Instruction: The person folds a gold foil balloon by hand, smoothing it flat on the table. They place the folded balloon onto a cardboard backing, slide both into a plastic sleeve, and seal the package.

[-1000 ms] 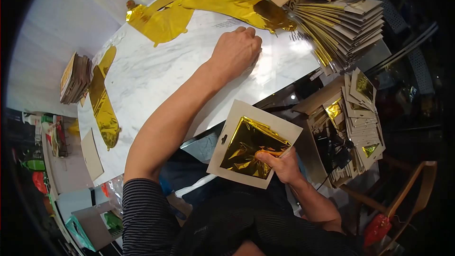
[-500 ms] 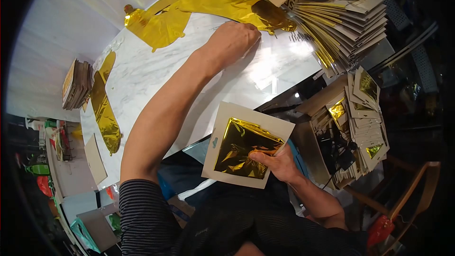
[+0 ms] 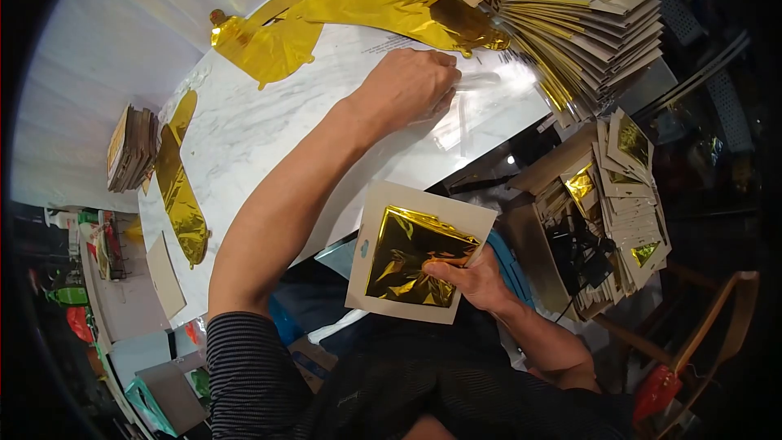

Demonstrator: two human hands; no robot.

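My right hand (image 3: pixel 468 275) holds a cardboard card (image 3: pixel 362 289) with a folded gold foil balloon (image 3: pixel 407 257) lying flat on it. The thumb presses on the foil and the fingers are behind the card. Over the white marble-patterned table my left hand (image 3: pixel 411 85) is closed, its fingertips pinching a clear plastic bag (image 3: pixel 481 85). The bag's outline is hard to make out in the glare. Small printed text shows just beyond the knuckles. Unfolded gold foil balloons (image 3: pixel 366 4) lie past my left hand.
A fanned stack of packed cards (image 3: pixel 582 45) stands at the table's far right. Below it, a cardboard box (image 3: pixel 533 257) holds more packs and black items. Another gold foil strip (image 3: pixel 179 187), a loose card (image 3: pixel 166 275) and a card stack (image 3: pixel 132 148) lie left. A wooden chair (image 3: pixel 717 318) stands right.
My left hand has moved slightly toward me, and the clear plastic at its fingers has shifted with it. Printed text beyond it now shows. The card in my right hand has barely moved.
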